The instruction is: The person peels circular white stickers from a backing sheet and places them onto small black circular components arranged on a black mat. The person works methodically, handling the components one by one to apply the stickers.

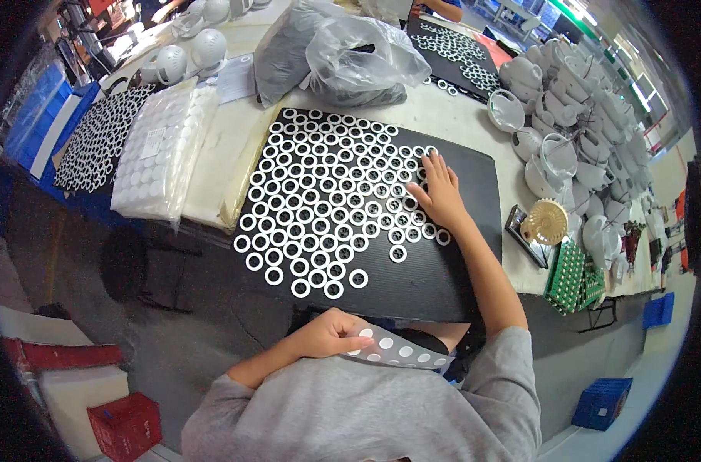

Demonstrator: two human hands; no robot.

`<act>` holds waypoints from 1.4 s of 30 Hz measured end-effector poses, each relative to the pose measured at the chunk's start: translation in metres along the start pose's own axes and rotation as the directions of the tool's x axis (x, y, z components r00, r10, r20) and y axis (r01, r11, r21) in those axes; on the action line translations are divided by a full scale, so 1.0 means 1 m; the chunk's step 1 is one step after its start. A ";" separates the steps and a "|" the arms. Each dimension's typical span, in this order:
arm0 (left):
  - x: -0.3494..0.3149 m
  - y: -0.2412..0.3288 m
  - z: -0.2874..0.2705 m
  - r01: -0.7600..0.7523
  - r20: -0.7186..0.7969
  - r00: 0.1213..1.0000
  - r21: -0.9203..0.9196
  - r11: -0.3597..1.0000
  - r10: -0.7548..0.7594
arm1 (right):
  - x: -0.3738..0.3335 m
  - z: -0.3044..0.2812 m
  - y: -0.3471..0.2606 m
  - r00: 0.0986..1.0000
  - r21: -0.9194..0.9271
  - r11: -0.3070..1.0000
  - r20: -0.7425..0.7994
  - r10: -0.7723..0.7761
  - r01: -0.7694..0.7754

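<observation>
My left hand (333, 334) is close to my body, below the near edge of a black ribbed board (435, 281). Its thumb and fingers pinch a translucent sheet of round white stickers (400, 353). Many white rings with dark centres (309, 213) lie flat across the board, most of them in a dense group. Over the right part of that group, my right hand (441, 192) reaches out palm down, fingers stretched and apart. Its fingertips are at the rings near the group's far right edge; whether they press on one cannot be told.
Left of the board lies a plastic-wrapped pack of white discs (152, 154). Grey plastic bags (362, 61) stand beyond it. White plastic housings (574, 131) are heaped at the right, near green circuit boards (568, 276) and a yellowish round part (547, 222). Another person's arm (443, 8) shows at the far edge.
</observation>
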State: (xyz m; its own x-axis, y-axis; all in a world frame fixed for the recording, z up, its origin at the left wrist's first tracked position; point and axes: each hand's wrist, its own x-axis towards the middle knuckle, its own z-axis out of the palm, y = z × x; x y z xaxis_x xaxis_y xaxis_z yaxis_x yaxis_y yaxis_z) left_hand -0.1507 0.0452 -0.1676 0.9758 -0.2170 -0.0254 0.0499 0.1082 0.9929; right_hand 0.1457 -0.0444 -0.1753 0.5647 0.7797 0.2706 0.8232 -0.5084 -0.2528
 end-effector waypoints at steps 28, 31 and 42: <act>-0.004 -0.009 -0.002 -0.049 -0.035 0.998 -0.024 0.998 0.048 | 0.023 -0.009 -0.007 0.980 0.104 0.985 -0.162 -0.120 0.138; -0.002 -0.007 -0.002 -0.045 -0.017 0.999 -0.026 0.999 0.044 | 0.020 -0.008 -0.004 0.988 0.116 0.987 -0.123 -0.098 0.112; -0.006 -0.005 -0.001 -0.019 -0.056 0.998 -0.015 1.000 0.018 | 0.056 0.004 -0.006 0.995 0.225 0.971 -0.067 -0.069 0.083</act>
State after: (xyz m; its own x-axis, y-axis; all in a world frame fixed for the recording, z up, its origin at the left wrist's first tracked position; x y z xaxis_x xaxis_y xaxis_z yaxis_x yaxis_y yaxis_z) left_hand -0.1560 0.0473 -0.1727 0.9870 -0.1599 -0.0138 0.0344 0.1268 0.9913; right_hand 0.1721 0.0038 -0.1623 0.5091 0.7865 0.3495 0.8325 -0.3469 -0.4319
